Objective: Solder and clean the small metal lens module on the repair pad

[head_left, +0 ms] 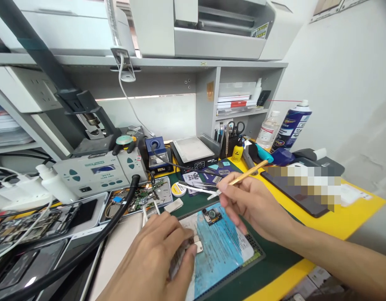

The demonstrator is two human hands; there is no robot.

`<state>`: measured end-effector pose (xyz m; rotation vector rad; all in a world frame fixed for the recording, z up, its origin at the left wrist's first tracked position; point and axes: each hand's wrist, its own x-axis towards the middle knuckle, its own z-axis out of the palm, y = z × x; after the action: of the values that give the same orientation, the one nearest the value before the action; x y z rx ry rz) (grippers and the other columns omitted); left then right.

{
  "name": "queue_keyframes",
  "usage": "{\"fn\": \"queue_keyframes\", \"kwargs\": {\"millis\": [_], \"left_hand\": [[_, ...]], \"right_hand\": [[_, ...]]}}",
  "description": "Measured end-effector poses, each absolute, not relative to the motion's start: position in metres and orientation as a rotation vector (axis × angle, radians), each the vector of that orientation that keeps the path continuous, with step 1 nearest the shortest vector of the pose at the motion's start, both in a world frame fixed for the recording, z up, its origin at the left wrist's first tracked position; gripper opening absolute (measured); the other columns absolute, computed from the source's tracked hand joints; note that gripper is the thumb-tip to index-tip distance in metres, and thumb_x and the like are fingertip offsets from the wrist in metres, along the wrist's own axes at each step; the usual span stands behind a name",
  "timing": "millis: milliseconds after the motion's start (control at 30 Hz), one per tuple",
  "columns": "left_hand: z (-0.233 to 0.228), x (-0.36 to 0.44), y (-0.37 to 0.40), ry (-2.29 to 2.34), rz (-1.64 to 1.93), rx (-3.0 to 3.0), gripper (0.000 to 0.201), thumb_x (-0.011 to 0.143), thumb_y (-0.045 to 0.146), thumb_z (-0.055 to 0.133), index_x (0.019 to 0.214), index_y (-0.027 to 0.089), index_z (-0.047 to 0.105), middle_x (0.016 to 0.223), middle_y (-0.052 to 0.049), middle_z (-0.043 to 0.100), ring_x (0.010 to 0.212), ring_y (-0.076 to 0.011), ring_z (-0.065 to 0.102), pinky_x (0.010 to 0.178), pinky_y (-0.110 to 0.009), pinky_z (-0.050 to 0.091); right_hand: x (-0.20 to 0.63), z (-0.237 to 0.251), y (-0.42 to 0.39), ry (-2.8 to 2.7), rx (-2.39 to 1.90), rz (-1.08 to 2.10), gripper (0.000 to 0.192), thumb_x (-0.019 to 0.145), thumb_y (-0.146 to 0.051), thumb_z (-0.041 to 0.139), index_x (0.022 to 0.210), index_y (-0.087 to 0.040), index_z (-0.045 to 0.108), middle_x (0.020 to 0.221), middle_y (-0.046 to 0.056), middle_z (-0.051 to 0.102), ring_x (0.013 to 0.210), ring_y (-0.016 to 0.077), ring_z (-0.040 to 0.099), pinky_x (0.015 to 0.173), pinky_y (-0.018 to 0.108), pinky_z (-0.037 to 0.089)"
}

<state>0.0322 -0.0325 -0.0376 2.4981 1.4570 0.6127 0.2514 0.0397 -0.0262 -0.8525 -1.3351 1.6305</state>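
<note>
My left hand (158, 251) is closed, thumb and fingers pinched at a small silvery metal part (198, 246) on the blue-and-white work pad (224, 255). Part of that piece is hidden by the fingers. Above the pad, my right hand (247, 200) grips a slim gold-handled tool (249, 172) like a pen, its whitish tip pointing left. A small dark camera-like module (212, 215) with a round centre lies on the pad, just below and left of the right hand. Tweezers (201, 184) lie behind the tool tip.
A tray of circuit boards (139, 198) and several phones (26, 267) fill the left side. A thick black hose (118, 225) arcs across there from the hot-air station (92, 171). A soldering stand (158, 154), a yellow bottle (237, 151) and a spray can (290, 127) stand behind.
</note>
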Motion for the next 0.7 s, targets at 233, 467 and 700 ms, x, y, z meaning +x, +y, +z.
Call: {"fn": "queue_keyframes", "kwargs": {"millis": [233, 467, 700], "left_hand": [[-0.040, 0.018, -0.029, 1.585, 1.117, 2.424, 0.013, 0.094, 0.021, 0.052, 0.099, 0.021, 0.064, 0.089, -0.004, 0.062, 0.085, -0.0192, 0.057, 0.078, -0.034, 0.047], [-0.023, 0.011, -0.025, 1.718, 1.213, 2.318, 0.011, 0.094, 0.030, 0.057, 0.090, 0.023, 0.064, 0.086, -0.001, 0.067, 0.080, -0.0174, 0.063, 0.073, -0.030, 0.051], [0.020, 0.042, -0.027, 1.640, 1.072, 2.204, 0.027, 0.092, 0.049, 0.058, 0.100, 0.025, 0.068, 0.087, -0.002, 0.070, 0.076, -0.0178, 0.065, 0.058, -0.024, 0.048]], "right_hand": [[0.260, -0.022, 0.049, -1.326, -0.785, 1.441, 0.021, 0.089, -0.036, 0.069, 0.094, -0.018, 0.058, 0.077, -0.001, 0.065, 0.046, 0.0089, 0.056, 0.033, 0.017, 0.043], [0.274, -0.007, 0.053, -1.855, -0.866, 1.189, 0.026, 0.097, -0.040, 0.053, 0.099, -0.015, 0.056, 0.074, 0.000, 0.058, 0.050, 0.0104, 0.055, 0.046, 0.024, 0.047], [0.288, 0.039, 0.058, -2.232, -0.687, 1.136, 0.017, 0.093, -0.018, 0.055, 0.109, -0.013, 0.057, 0.090, 0.004, 0.063, 0.076, 0.0138, 0.060, 0.066, 0.025, 0.048]]}}
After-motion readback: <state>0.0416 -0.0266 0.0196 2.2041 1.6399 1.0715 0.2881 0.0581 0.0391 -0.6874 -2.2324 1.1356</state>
